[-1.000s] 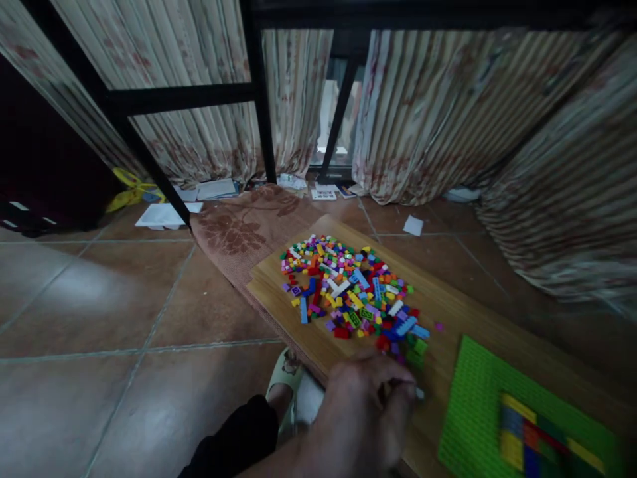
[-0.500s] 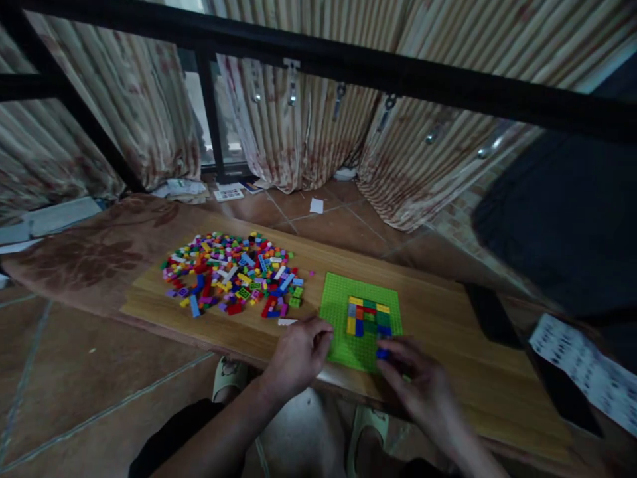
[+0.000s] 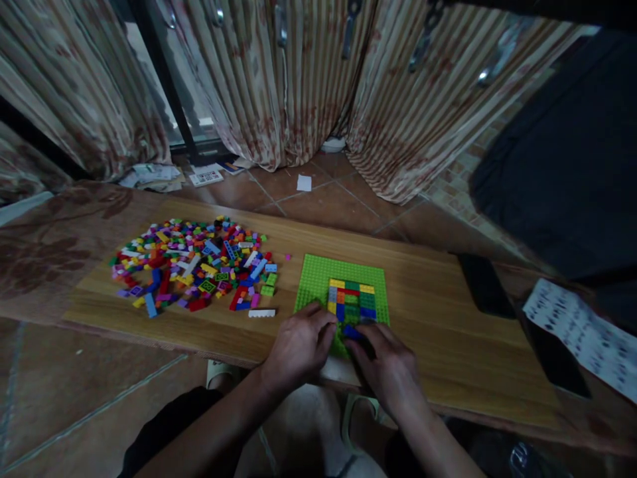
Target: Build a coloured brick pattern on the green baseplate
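A bright green baseplate (image 3: pixel 318 267) lies on the wooden board, bearing a squarish frame of coloured bricks (image 3: pixel 351 292) in yellow, green, red, orange, grey and blue. Between the thumb and fingers of my right hand (image 3: pixel 391 362) is a blue brick (image 3: pixel 352 331), held at the front side of that frame. My left hand (image 3: pixel 301 340) rests over the plate's near left corner, fingers curled and thumb pressed against them. Its fingertips come close to the frame's front left corner; whatever they pinch is hidden.
A wide pile of loose bricks (image 3: pixel 199 265) covers the board's left part, with a white brick (image 3: pixel 262 313) at its near edge. Toward the right lie a black phone-like slab (image 3: pixel 485 285) and a printed sheet (image 3: pixel 572 325). Curtains (image 3: pixel 308 86) hang behind.
My right hand has brought the blue brick leftward over the plate, closer to my left hand. The head view has tipped downward. My left hand stays curled near the plate's left side.
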A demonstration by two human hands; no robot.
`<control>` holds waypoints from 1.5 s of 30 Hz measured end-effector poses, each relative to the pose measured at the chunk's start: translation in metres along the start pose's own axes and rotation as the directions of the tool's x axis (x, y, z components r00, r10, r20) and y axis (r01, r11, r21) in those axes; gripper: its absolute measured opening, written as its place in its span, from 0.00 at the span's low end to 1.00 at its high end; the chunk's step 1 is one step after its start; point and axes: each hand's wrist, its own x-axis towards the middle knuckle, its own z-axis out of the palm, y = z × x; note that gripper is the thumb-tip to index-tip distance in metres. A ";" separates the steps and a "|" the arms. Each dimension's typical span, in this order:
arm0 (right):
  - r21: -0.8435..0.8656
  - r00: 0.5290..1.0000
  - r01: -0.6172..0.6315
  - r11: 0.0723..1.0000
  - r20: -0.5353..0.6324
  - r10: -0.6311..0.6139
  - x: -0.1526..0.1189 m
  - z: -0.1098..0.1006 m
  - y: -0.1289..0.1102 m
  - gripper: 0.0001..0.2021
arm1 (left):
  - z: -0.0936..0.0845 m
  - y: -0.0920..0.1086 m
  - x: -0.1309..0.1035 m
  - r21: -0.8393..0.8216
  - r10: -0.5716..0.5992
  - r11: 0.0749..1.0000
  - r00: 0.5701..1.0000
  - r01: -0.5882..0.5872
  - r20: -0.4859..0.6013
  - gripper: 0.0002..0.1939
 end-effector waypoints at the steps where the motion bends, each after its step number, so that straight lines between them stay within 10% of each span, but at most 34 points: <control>1: 0.014 1.000 0.002 1.000 0.003 -0.002 0.000 -0.001 0.002 0.09 | 0.000 0.000 0.001 0.006 -0.003 1.000 1.000 0.003 -0.001 0.11; 45: -0.096 0.979 0.109 0.989 -0.160 -0.123 0.021 0.004 0.008 0.10 | 0.010 -0.007 0.005 0.172 0.120 0.978 0.993 -0.115 -0.018 0.12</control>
